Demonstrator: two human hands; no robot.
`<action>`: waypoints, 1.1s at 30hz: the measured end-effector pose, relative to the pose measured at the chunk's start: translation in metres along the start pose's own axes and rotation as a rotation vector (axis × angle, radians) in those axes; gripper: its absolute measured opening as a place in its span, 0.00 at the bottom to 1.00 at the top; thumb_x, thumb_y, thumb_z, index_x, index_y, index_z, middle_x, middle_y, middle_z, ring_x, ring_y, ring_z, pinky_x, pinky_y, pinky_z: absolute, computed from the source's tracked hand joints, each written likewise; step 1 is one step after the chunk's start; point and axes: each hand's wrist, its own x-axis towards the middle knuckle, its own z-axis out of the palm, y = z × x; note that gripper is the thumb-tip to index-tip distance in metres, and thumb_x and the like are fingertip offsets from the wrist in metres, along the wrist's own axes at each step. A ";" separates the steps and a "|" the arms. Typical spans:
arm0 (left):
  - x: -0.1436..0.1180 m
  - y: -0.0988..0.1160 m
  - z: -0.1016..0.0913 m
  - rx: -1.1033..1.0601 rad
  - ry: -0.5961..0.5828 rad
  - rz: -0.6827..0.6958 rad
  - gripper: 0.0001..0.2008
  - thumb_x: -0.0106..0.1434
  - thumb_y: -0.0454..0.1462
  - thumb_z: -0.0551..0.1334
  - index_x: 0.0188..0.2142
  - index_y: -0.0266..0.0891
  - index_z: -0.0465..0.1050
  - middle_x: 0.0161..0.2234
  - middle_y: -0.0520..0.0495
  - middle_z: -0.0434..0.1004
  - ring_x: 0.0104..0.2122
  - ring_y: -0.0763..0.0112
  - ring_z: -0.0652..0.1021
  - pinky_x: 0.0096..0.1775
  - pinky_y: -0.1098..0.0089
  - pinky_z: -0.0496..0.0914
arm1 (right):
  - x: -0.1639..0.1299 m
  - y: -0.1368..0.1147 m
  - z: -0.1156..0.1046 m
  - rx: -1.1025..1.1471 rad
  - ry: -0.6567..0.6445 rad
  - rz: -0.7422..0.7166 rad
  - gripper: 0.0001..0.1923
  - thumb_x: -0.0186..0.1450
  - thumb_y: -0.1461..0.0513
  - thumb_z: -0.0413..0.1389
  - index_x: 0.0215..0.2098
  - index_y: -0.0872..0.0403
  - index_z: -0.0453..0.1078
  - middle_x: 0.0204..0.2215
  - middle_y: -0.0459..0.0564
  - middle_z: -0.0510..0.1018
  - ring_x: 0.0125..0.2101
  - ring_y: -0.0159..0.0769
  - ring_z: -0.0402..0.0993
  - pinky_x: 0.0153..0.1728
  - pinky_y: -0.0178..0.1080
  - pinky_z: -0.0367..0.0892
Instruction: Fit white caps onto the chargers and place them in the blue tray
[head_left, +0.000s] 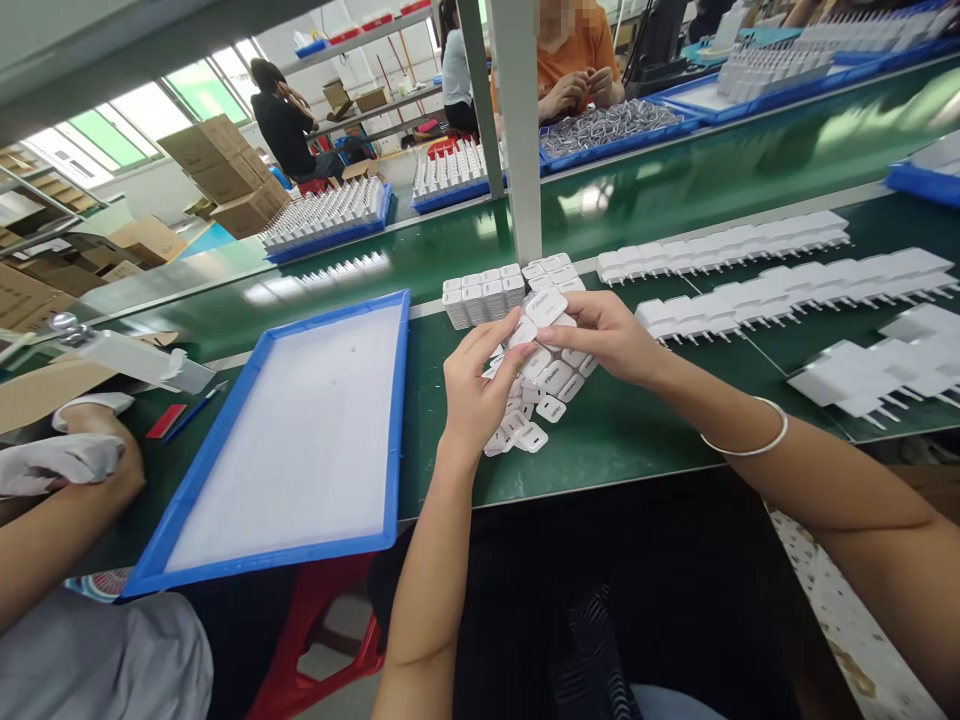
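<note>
Over a heap of small white charger end covers (556, 378), both my hands are at work. My right hand (616, 338) pinches one white cover with grey print (547, 307) between thumb and fingers. Close against it, my left hand (478, 385) has its thumb and fingers closed on another white cover (523, 331). The two covers nearly meet; whether they touch I cannot tell. Loose covers (531, 437) with a small slot lie below my hands. Just behind stand neat stacks of the same covers (484, 297), partly hidden by my fingers.
A blue-rimmed tray (403, 400) with a white bottom lies left. Rows of white plug housings (795, 290), pins showing, stand right. A post (525, 150) rises behind the stacks. A co-worker's arm (112, 470) rests at far left; another person in orange (592, 50) sits across.
</note>
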 end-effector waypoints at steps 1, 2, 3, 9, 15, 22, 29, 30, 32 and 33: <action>0.000 0.000 0.000 -0.005 -0.001 -0.002 0.15 0.69 0.39 0.66 0.54 0.44 0.80 0.48 0.43 0.84 0.47 0.64 0.83 0.49 0.63 0.78 | 0.000 0.000 0.000 0.003 0.002 0.002 0.15 0.58 0.52 0.70 0.31 0.55 0.78 0.28 0.46 0.81 0.31 0.34 0.75 0.32 0.35 0.69; 0.000 0.000 0.001 -0.009 -0.004 -0.003 0.15 0.69 0.39 0.65 0.54 0.43 0.79 0.49 0.43 0.84 0.47 0.64 0.83 0.49 0.63 0.78 | 0.000 0.000 0.000 0.004 0.007 0.003 0.14 0.58 0.53 0.70 0.31 0.55 0.79 0.28 0.46 0.81 0.31 0.34 0.74 0.32 0.35 0.68; -0.001 0.000 0.001 -0.011 -0.005 -0.004 0.15 0.70 0.39 0.65 0.54 0.43 0.79 0.49 0.43 0.84 0.48 0.64 0.83 0.50 0.63 0.78 | 0.000 0.001 0.001 0.003 0.012 0.001 0.14 0.58 0.53 0.70 0.31 0.55 0.79 0.28 0.46 0.81 0.30 0.34 0.74 0.32 0.35 0.68; -0.001 0.001 0.004 -0.036 0.023 -0.009 0.14 0.70 0.39 0.65 0.53 0.44 0.80 0.49 0.43 0.84 0.48 0.65 0.83 0.50 0.62 0.78 | -0.001 0.006 0.004 -0.047 0.078 -0.073 0.11 0.59 0.55 0.69 0.33 0.54 0.80 0.30 0.47 0.81 0.31 0.34 0.74 0.33 0.35 0.69; -0.002 0.002 0.004 -0.005 0.061 0.009 0.15 0.68 0.39 0.67 0.53 0.43 0.80 0.47 0.43 0.85 0.46 0.65 0.83 0.48 0.63 0.78 | -0.001 0.006 0.006 -0.022 0.127 -0.041 0.13 0.57 0.54 0.71 0.33 0.54 0.80 0.28 0.47 0.81 0.29 0.35 0.75 0.29 0.36 0.70; -0.004 0.002 0.005 0.094 0.055 0.058 0.15 0.69 0.39 0.65 0.54 0.41 0.79 0.47 0.42 0.85 0.46 0.63 0.83 0.48 0.63 0.79 | 0.000 0.006 0.008 0.079 0.105 0.027 0.11 0.55 0.56 0.71 0.29 0.53 0.79 0.25 0.45 0.78 0.28 0.33 0.73 0.30 0.35 0.68; -0.005 0.003 0.015 0.187 0.052 0.143 0.14 0.72 0.37 0.60 0.52 0.36 0.80 0.46 0.40 0.85 0.44 0.63 0.84 0.47 0.63 0.78 | -0.002 0.010 0.011 0.070 0.229 0.015 0.06 0.55 0.61 0.66 0.25 0.54 0.75 0.22 0.43 0.71 0.25 0.30 0.63 0.27 0.35 0.60; -0.005 0.004 0.016 0.198 0.061 0.158 0.13 0.72 0.37 0.60 0.52 0.36 0.80 0.46 0.40 0.86 0.44 0.63 0.84 0.47 0.63 0.78 | -0.003 0.010 0.012 0.064 0.234 0.015 0.07 0.55 0.61 0.66 0.24 0.54 0.74 0.22 0.43 0.70 0.25 0.30 0.62 0.27 0.35 0.59; -0.005 0.005 0.016 0.225 0.074 0.185 0.13 0.72 0.36 0.60 0.51 0.37 0.80 0.46 0.41 0.86 0.44 0.63 0.84 0.47 0.63 0.78 | -0.003 0.010 0.013 0.043 0.236 0.012 0.10 0.55 0.58 0.66 0.22 0.54 0.72 0.21 0.43 0.68 0.24 0.30 0.61 0.27 0.36 0.58; -0.005 0.005 0.016 0.238 0.076 0.195 0.13 0.72 0.36 0.60 0.51 0.37 0.80 0.46 0.41 0.86 0.44 0.63 0.84 0.47 0.63 0.78 | -0.003 0.009 0.013 0.030 0.244 0.006 0.13 0.56 0.57 0.65 0.21 0.54 0.69 0.20 0.43 0.67 0.24 0.30 0.59 0.26 0.36 0.58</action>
